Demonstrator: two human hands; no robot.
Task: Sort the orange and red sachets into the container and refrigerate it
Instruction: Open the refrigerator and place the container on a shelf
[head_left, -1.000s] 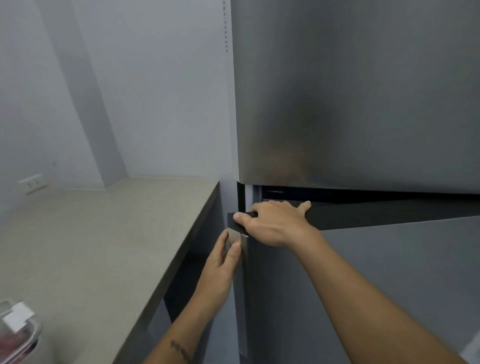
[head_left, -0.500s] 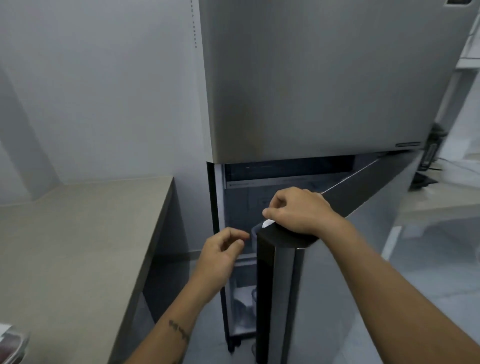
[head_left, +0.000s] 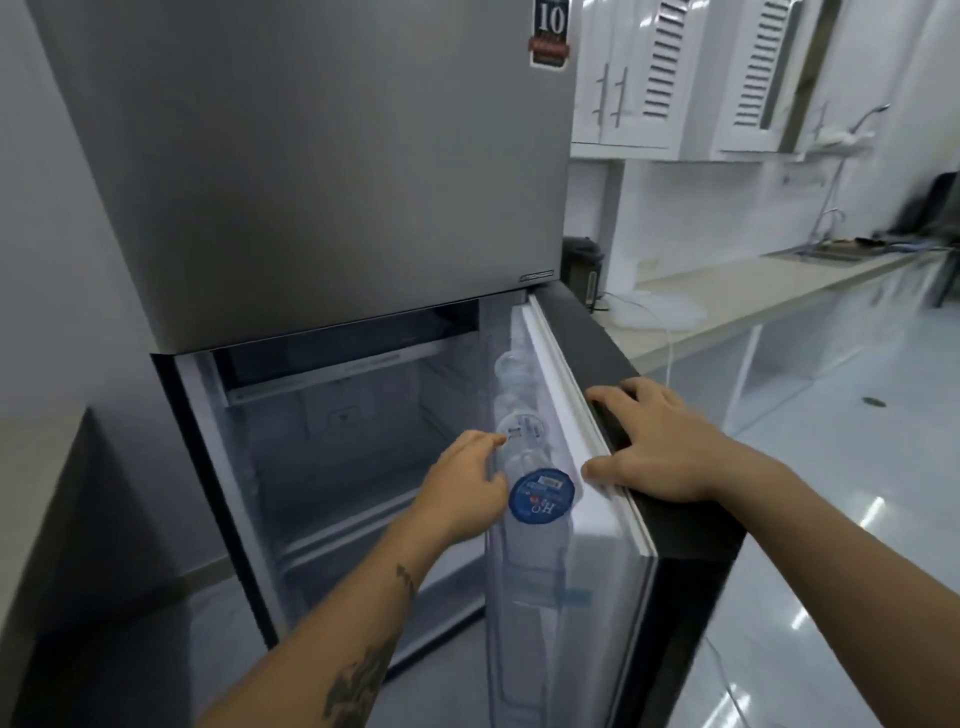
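The grey fridge (head_left: 322, 182) stands in front of me with its lower door (head_left: 691, 545) swung wide to the right. My right hand (head_left: 670, 447) grips the door's top edge, thumb on the white inner lining. My left hand (head_left: 467, 483) hovers in the opening with loosely curled fingers, holding nothing, its fingertips against the water bottles (head_left: 543, 493) in the door rack. The compartment inside (head_left: 337, 467) shows bare glass shelves. Neither the container nor the sachets are in view.
A grey counter (head_left: 31, 493) butts against the fridge's left side. To the right runs a long beige counter (head_left: 753, 291) with a black appliance (head_left: 582, 270) and a sink (head_left: 831, 254), under white wall cabinets (head_left: 649, 67). Glossy floor (head_left: 831, 493) lies beyond the door.
The lower fridge door has swung from nearly closed to wide open under my right hand. My left hand left the door edge and moved into the opening. The container has dropped out of view.
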